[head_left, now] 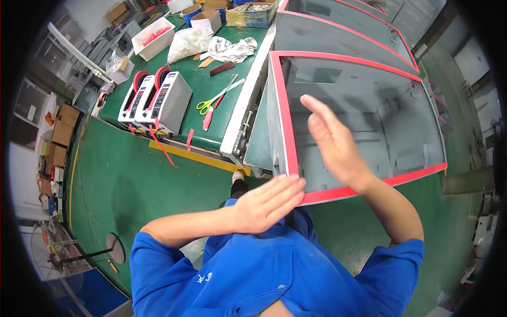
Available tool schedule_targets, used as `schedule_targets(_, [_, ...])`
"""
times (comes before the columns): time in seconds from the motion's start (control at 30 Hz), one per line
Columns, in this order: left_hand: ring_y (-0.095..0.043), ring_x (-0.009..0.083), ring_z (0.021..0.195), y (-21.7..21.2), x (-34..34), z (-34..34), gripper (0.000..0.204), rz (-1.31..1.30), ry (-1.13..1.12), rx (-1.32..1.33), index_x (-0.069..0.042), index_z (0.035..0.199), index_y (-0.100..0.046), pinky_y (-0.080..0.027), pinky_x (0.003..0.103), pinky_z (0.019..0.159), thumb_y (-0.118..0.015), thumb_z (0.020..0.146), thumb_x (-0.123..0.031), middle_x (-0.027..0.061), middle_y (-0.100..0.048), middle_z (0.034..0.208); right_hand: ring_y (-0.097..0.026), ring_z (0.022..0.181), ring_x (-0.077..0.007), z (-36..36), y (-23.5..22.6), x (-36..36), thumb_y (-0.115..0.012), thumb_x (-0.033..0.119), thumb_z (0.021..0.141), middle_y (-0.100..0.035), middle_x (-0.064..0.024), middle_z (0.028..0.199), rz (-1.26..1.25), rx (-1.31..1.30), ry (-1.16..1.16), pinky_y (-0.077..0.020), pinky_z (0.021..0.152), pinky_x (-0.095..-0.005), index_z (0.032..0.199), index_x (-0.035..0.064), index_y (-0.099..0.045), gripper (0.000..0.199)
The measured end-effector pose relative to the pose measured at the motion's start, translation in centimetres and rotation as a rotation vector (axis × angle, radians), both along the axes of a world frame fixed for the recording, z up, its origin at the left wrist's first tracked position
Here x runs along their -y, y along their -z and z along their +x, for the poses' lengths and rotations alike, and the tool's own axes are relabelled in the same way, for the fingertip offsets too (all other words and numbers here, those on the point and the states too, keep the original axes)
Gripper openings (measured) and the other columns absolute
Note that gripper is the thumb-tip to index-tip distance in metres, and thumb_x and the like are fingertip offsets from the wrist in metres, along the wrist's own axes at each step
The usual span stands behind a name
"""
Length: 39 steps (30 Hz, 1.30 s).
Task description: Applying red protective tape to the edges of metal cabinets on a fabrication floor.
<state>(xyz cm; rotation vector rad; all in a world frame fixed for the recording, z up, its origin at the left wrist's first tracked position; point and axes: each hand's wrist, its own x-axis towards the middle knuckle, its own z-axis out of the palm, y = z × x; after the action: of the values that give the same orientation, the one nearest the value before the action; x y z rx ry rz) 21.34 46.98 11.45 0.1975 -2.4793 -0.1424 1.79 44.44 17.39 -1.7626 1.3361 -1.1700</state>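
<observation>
A grey metal cabinet (343, 127) lies before me with its open side up. Red tape (369, 187) runs along its rim. My left hand (266, 203) rests flat at the near left corner of that rim, fingers stretched out and side by side, over the tape. Above the cabinet's opening hovers my right hand (335, 145), edge-on, with straight fingers and nothing held. Whether it touches the cabinet cannot be made out; it seems to be in the air.
On the green bench (211, 132) to the left stand two white tape dispensers (163, 103) with red rolls. Scissors (214, 100), a red-handled knife (209, 116), a plastic bag (189, 45) and a white cloth (232, 50) lie there. More taped cabinets (338, 37) stand behind.
</observation>
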Motion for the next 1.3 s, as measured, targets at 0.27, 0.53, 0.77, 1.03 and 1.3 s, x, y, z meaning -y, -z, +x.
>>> schedule_targets(0.27, [-0.054,0.0342,0.098,3.5,-1.2,-0.4,0.048,0.172,-0.016,-0.460,0.000,0.110,-0.052,-0.040,0.047,0.090,-0.069,0.068,-0.019,0.0192,-0.056,0.100,-0.029,0.124,-0.0384,4.1,1.6,3.8,-0.046,0.038,0.086,-0.034,-0.0292,0.128,-0.391,-0.800,-0.245,-0.0209,0.104,-0.0428,0.121,-0.0128,-0.035,0.063])
schedule_targets(0.53, [-0.039,0.0413,0.117,5.0,-0.5,-2.5,0.070,0.438,-0.216,-0.470,-0.005,0.116,-0.052,-0.033,0.050,0.097,-0.059,0.046,0.001,0.0278,-0.037,0.126,-0.017,0.131,-0.0335,3.8,2.5,17.7,-0.033,0.051,0.087,-0.021,-0.0260,0.137,-0.160,-1.035,-0.027,-0.0110,0.108,-0.0395,0.130,-0.0097,-0.024,0.074])
schedule_targets(0.77, [-0.034,0.0367,0.122,3.2,5.0,0.4,0.069,0.501,-0.314,-0.357,-0.007,0.124,-0.044,-0.028,0.052,0.098,-0.071,0.063,-0.022,0.0166,-0.037,0.132,-0.017,0.131,-0.0314,3.5,2.7,25.9,-0.027,0.059,0.085,-0.021,-0.0224,0.139,-0.026,-1.076,0.135,-0.0119,0.107,-0.0384,0.131,-0.0073,-0.024,0.081])
schedule_targets(1.03, [-0.040,0.0289,0.119,5.9,10.4,3.7,0.063,0.558,-0.600,-0.460,-0.006,0.125,-0.043,-0.033,0.037,0.098,-0.070,0.068,-0.015,0.0137,-0.042,0.129,-0.018,0.128,-0.0408,4.8,3.0,22.2,-0.035,0.051,0.087,-0.023,-0.0322,0.134,-0.122,-1.026,0.034,-0.0138,0.105,-0.0422,0.126,-0.0121,-0.028,0.074])
schedule_targets(1.3, [-0.053,0.0190,0.097,20.2,18.1,27.1,0.041,0.736,-1.461,-0.940,0.002,0.118,-0.043,-0.043,0.029,0.083,-0.054,0.086,-0.020,0.0134,-0.054,0.108,-0.017,0.125,-0.0486,8.9,-0.3,7.5,-0.048,0.051,0.080,-0.019,-0.0364,0.132,-0.194,-1.039,-0.303,-0.0146,0.103,-0.0515,0.127,-0.0142,-0.021,0.084])
